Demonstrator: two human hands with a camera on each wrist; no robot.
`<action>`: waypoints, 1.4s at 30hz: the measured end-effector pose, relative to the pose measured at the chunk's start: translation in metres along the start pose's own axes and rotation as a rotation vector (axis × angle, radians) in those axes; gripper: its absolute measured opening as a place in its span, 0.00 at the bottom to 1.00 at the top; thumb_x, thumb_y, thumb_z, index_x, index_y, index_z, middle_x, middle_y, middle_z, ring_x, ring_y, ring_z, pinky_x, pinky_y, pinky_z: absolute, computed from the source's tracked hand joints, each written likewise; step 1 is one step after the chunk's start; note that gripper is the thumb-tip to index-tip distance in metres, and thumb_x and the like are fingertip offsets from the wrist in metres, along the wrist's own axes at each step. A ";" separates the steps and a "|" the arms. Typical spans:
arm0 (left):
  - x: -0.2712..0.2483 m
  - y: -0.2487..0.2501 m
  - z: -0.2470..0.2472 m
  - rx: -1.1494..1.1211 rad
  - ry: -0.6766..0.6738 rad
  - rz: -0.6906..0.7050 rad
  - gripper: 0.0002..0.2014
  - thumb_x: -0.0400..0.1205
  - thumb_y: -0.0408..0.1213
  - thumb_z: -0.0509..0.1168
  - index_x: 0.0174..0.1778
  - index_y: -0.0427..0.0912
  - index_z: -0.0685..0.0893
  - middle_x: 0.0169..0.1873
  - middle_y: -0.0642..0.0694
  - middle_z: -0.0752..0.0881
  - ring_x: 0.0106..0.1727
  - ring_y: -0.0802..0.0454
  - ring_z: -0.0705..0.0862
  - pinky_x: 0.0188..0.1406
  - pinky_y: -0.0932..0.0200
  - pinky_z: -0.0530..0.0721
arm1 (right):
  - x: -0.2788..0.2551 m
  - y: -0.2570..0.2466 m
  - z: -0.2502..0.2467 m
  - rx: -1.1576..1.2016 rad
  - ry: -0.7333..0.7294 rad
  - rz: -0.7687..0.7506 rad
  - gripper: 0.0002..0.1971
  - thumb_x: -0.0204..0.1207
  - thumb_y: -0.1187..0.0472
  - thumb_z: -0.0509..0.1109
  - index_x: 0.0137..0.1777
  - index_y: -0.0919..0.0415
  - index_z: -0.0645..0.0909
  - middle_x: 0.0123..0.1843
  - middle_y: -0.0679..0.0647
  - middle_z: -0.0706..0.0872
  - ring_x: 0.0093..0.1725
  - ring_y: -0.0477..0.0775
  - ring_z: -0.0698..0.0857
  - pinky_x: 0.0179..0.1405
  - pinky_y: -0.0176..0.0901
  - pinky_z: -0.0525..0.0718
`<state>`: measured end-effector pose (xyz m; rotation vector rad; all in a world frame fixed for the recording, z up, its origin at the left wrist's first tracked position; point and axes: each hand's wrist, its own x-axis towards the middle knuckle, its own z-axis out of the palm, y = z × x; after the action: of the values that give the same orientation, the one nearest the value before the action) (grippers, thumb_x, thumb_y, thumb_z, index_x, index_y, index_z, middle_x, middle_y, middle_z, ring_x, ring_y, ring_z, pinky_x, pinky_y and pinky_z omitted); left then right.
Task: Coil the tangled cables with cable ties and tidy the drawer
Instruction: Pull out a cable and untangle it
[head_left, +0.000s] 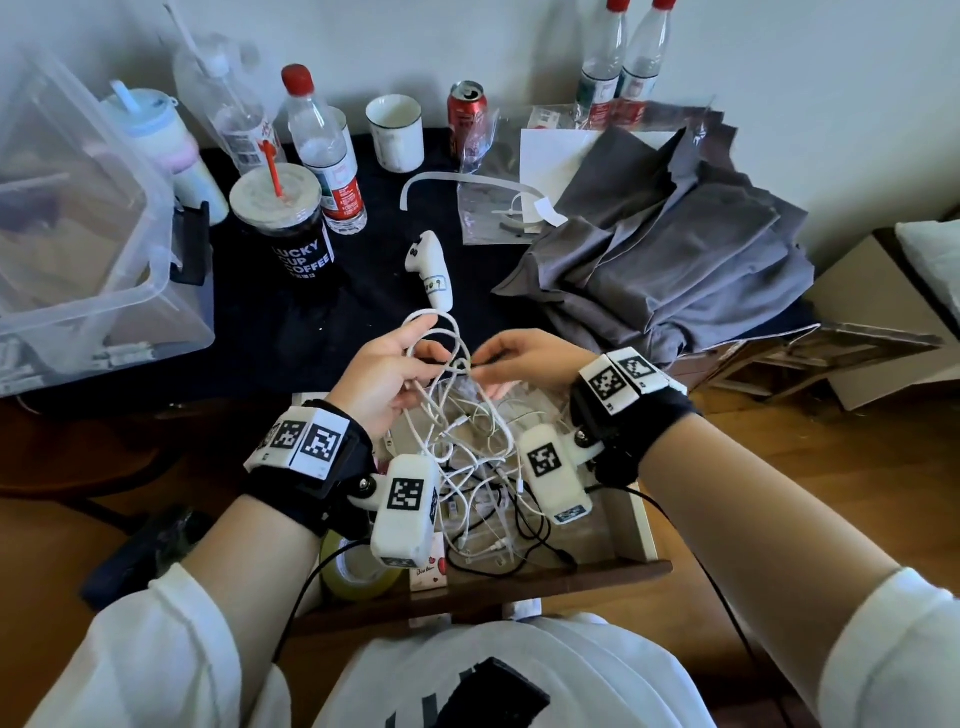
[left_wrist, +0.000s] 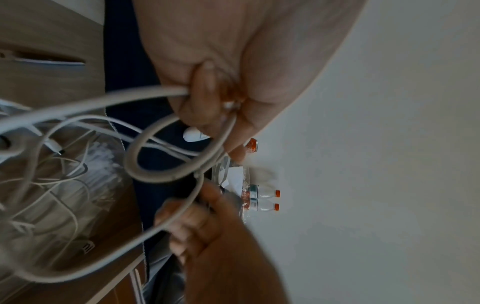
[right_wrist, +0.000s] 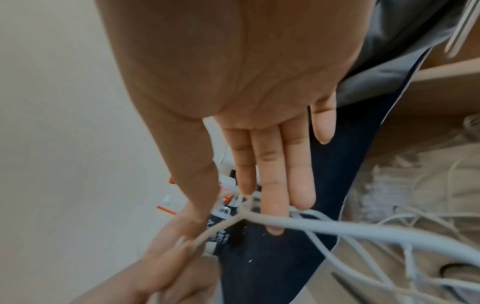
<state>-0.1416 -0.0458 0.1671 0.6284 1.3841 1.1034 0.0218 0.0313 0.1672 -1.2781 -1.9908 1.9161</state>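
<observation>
White cable held up over the open drawer, looped; loop's long axis runs roughly away from the person, top of the loop pointing toward the far surface, tails hanging down into the cable tangle in the drawer. Left hand grasps the loop, fingers curled round it, thumb on top. Right hand just beside it, thumb and forefinger at the crossing of the strands; head view suggests a pinch on something dark, can't tell what. Left wrist view shows the loop crossing itself below the left fingers, which head view hides. Right wrist view shows right fingers mostly straight, cable running across the fingertips; grip itself blurred there. Tape roll sits at the drawer's near left corner
</observation>
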 end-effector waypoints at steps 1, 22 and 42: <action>0.000 0.000 0.002 0.013 -0.018 0.003 0.30 0.80 0.15 0.54 0.78 0.41 0.68 0.38 0.48 0.78 0.19 0.64 0.71 0.12 0.72 0.59 | 0.001 -0.005 0.003 0.012 -0.011 -0.004 0.05 0.76 0.60 0.70 0.44 0.61 0.79 0.35 0.57 0.86 0.34 0.47 0.86 0.46 0.37 0.85; 0.016 -0.038 -0.028 0.467 -0.013 -0.012 0.11 0.87 0.31 0.56 0.42 0.42 0.81 0.25 0.48 0.67 0.13 0.62 0.61 0.11 0.70 0.61 | -0.008 -0.036 -0.025 0.419 0.400 -0.370 0.11 0.75 0.72 0.68 0.34 0.59 0.75 0.21 0.50 0.77 0.15 0.38 0.70 0.13 0.27 0.62; 0.019 -0.040 -0.026 0.621 -0.169 -0.168 0.06 0.84 0.30 0.59 0.44 0.40 0.80 0.27 0.49 0.71 0.20 0.59 0.64 0.15 0.67 0.63 | 0.013 0.004 -0.036 -0.008 0.625 -0.230 0.23 0.82 0.50 0.60 0.24 0.53 0.73 0.13 0.43 0.68 0.15 0.42 0.66 0.21 0.31 0.62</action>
<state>-0.1602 -0.0517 0.1193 1.0016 1.5993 0.4606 0.0366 0.0669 0.1651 -1.3581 -1.7180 1.2046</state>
